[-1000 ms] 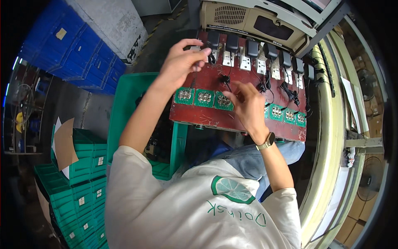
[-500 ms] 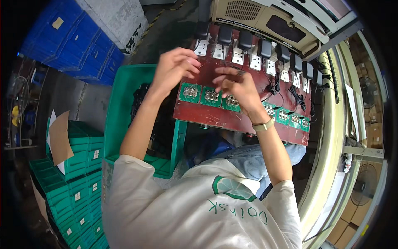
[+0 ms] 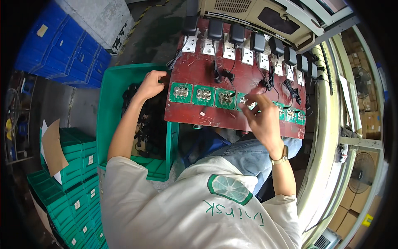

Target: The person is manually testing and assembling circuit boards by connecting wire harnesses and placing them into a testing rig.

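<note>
My left hand (image 3: 151, 85) is over the green bin, just off the left edge of the red board (image 3: 190, 71). Its fingers curl in, and what they hold, if anything, cannot be made out. A black cord (image 3: 175, 61) hangs close to those fingertips. Over the front row of green circuit boards, my right hand (image 3: 262, 118) has thumb and fingers bent together at a partly covered circuit board (image 3: 241, 99). Anything in that pinch is hidden. Left of it, a circuit board (image 3: 225, 99) with round metal connectors has a black plug on it.
Black power adapters (image 3: 215, 30) stand in white sockets (image 3: 229, 50) along the board's far side, trailing cords. The green bin (image 3: 108, 108) holds dark items. Stacked green crates (image 3: 74, 199) and blue crates (image 3: 49, 41) stand left. A beige machine (image 3: 248, 10) stands behind.
My left hand has moved left, off the red board and over the bin. My right hand has moved right and nearer, uncovering the left circuit boards. The view has shifted slightly.
</note>
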`<state>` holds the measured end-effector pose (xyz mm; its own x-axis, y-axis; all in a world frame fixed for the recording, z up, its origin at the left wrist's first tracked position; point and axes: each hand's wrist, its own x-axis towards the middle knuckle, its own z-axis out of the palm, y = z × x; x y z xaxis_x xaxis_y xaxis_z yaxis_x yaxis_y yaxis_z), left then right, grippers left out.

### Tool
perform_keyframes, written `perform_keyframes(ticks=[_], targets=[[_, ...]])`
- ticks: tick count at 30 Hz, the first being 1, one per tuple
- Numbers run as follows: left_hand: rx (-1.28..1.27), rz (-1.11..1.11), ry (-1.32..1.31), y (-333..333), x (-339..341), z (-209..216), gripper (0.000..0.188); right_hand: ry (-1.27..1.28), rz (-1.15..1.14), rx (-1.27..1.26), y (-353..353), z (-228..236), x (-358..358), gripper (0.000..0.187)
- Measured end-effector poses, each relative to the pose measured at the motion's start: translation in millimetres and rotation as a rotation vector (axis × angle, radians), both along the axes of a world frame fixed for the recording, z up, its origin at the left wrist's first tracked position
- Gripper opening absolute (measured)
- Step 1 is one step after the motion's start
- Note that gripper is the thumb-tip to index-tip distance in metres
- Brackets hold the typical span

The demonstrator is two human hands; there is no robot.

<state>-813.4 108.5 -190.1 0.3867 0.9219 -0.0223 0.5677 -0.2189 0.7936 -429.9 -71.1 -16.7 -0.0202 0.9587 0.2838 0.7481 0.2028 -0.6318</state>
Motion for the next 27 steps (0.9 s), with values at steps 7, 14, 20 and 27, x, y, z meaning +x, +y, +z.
perform_keyframes(ticks=[7,14,20,27], targets=[[-0.273,0.067,-0.324,-41.8,-5.7,76.2,0.014,-0.204,-0.005,-0.174,-4.3,-27.2,-65.1,0.045],[-0.276,0.229,-0.773,-84.6,36.0,144.0,0.012,-0.315,-0.084,-0.16,13.1,-59.7,-90.8,0.043],[-0.13,0.203,-0.669,-84.2,65.2,135.4,0.013,0.374,0.037,-0.401,23.4,-28.3,-43.3,0.022],[0.107,0.135,-0.376,-85.9,78.0,121.9,0.012,0.764,-0.029,-0.427,24.3,-21.4,-40.9,0.009]])
